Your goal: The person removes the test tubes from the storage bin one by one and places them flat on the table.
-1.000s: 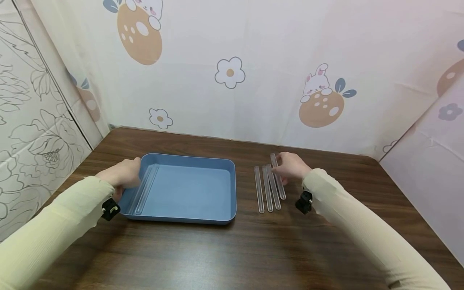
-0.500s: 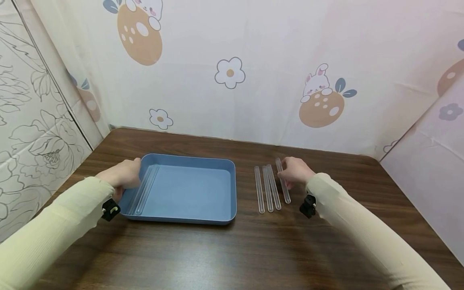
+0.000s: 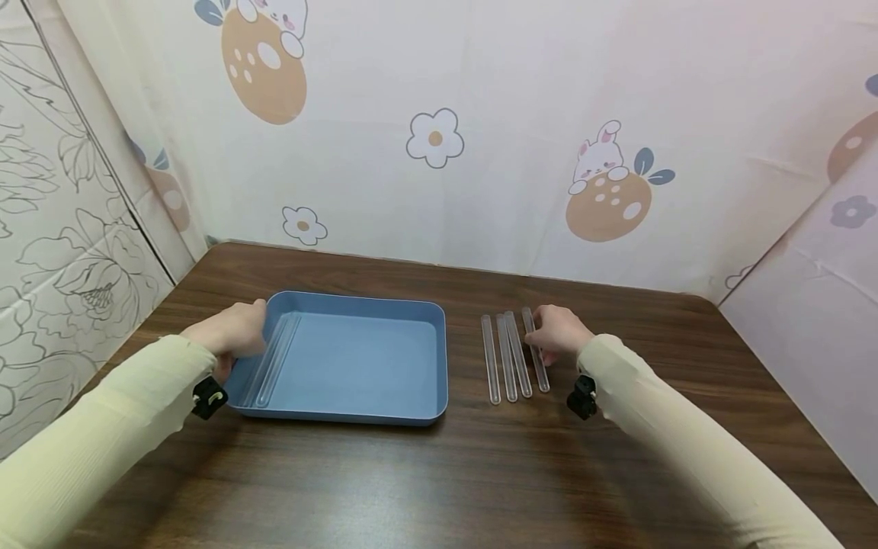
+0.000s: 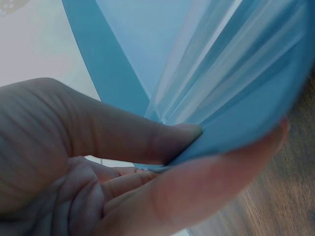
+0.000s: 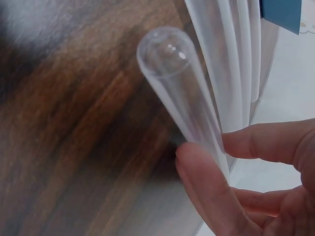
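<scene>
My left hand (image 3: 236,332) pinches the left rim of a shallow blue tray (image 3: 370,358). In the left wrist view the thumb lies inside the rim and a finger outside it. Clear test tubes (image 3: 277,362) lie side by side along the tray's left wall. Right of the tray, my right hand (image 3: 559,332) pinches another clear test tube (image 3: 539,374) between thumb and finger, low over the table. Its rounded end (image 5: 167,51) points toward the camera in the right wrist view. Just left of it lie several more test tubes (image 3: 490,358), roughly parallel.
The dark wooden table (image 3: 384,488) carries everything. A patterned white curtain (image 3: 494,206) hangs along its back edge, with more patterned cloth (image 3: 62,198) at the left side. Both wrists wear small black cameras (image 3: 209,396).
My right hand has shifted a little right and toward the near edge with its test tube, widening the gap to the other tubes. The left hand and tray have stayed put.
</scene>
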A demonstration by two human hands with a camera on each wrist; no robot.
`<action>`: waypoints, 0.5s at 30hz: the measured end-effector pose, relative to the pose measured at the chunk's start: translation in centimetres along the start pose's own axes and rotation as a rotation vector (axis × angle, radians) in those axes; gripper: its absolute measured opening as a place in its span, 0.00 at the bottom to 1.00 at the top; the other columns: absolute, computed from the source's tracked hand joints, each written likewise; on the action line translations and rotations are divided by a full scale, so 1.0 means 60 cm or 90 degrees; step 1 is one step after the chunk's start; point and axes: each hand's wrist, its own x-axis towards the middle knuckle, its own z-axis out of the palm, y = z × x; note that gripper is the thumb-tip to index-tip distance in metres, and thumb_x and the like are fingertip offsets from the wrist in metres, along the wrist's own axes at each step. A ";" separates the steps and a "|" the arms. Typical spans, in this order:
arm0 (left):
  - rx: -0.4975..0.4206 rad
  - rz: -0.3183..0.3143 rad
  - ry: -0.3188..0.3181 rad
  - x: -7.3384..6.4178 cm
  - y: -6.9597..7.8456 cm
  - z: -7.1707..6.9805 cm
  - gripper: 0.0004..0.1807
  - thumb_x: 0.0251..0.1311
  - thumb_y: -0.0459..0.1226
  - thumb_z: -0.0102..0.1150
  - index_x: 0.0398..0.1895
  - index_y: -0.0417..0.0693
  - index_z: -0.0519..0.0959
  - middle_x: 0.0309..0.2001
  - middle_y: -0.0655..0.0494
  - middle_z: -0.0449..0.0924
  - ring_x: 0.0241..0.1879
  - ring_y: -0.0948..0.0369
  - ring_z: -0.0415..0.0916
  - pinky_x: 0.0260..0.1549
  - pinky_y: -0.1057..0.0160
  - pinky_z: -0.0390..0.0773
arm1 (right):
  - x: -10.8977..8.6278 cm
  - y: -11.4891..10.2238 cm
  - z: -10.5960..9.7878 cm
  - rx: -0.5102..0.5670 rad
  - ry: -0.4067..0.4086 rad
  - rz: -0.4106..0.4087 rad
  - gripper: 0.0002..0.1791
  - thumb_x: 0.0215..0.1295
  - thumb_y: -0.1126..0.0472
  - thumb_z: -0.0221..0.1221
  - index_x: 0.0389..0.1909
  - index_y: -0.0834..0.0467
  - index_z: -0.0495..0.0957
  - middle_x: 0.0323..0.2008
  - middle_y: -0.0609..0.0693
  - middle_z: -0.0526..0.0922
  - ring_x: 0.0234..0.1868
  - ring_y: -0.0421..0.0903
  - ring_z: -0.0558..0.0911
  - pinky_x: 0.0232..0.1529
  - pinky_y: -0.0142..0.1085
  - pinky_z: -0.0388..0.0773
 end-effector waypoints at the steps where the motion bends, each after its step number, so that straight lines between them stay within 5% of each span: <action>1: 0.003 -0.001 0.001 0.000 0.000 0.000 0.42 0.59 0.23 0.39 0.68 0.20 0.27 0.12 0.54 0.62 0.07 0.64 0.56 0.07 0.69 0.60 | 0.000 0.000 0.000 -0.001 -0.001 0.002 0.29 0.66 0.64 0.53 0.63 0.78 0.60 0.17 0.55 0.79 0.15 0.43 0.80 0.24 0.39 0.83; 7: 0.018 -0.006 0.005 0.005 0.000 -0.001 0.42 0.58 0.23 0.40 0.68 0.19 0.28 0.24 0.36 0.78 0.07 0.62 0.64 0.06 0.68 0.67 | 0.001 -0.002 0.001 -0.004 -0.002 0.011 0.30 0.66 0.64 0.54 0.63 0.78 0.61 0.17 0.56 0.80 0.15 0.43 0.80 0.23 0.38 0.83; 11: 0.026 -0.006 0.014 0.006 -0.001 -0.001 0.41 0.57 0.23 0.41 0.68 0.18 0.30 0.32 0.26 0.77 0.07 0.62 0.65 0.06 0.68 0.68 | 0.002 -0.003 0.003 -0.009 -0.004 0.013 0.30 0.66 0.63 0.54 0.63 0.78 0.61 0.17 0.55 0.80 0.14 0.43 0.80 0.23 0.38 0.82; 15: 0.031 0.001 0.017 0.005 -0.001 -0.001 0.41 0.57 0.23 0.41 0.68 0.18 0.31 0.30 0.29 0.77 0.07 0.62 0.62 0.06 0.68 0.66 | 0.001 -0.004 0.000 -0.018 -0.004 0.013 0.30 0.67 0.61 0.54 0.63 0.77 0.61 0.20 0.57 0.81 0.15 0.43 0.80 0.25 0.39 0.83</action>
